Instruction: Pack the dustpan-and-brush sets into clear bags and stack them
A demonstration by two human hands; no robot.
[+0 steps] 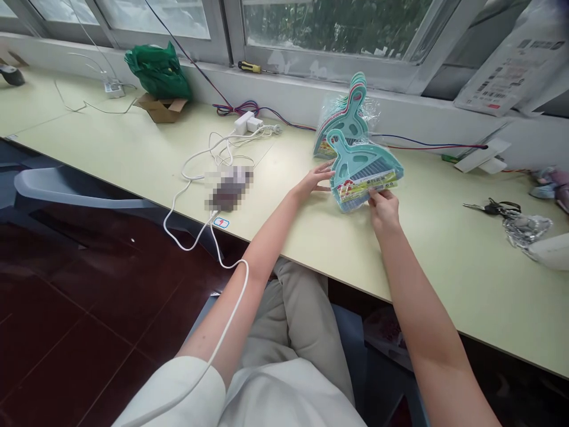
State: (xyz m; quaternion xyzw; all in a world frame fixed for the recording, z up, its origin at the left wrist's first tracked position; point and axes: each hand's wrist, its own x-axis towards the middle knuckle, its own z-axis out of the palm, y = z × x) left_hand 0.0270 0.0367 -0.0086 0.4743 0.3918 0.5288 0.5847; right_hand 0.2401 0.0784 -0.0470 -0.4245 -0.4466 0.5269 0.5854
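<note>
The teal dustpan-and-brush set (362,172) in its clear wrapper sits propped on the pale yellow-green table (311,237), leaning back toward the window wall, and from the head camera (the only view I have here) I see both hands on it. The right hand (383,209) pinches the lower right corner of the packet near its printed label, thumb and fingertips closed on the wrapper's edge. The left hand (315,178) lies open beside the packet's left edge, fingers stretched flat and their tips touching the plastic, not curled around anything. Just behind the held set, a stack of more wrapped sets (344,112) leans against the sill, touching or nearly touching it; I cannot tell which. To the left, a white cable (191,178) loops across the table from a white adapter (248,123), past a blurred patch, and runs down over my left forearm. Farther left sit a green plastic bag (159,71) atop a small cardboard box (162,108). A screwdriver (249,67) lies on the sill. Well apart to the right lie keys (491,207) and crumpled foil (527,228).
</note>
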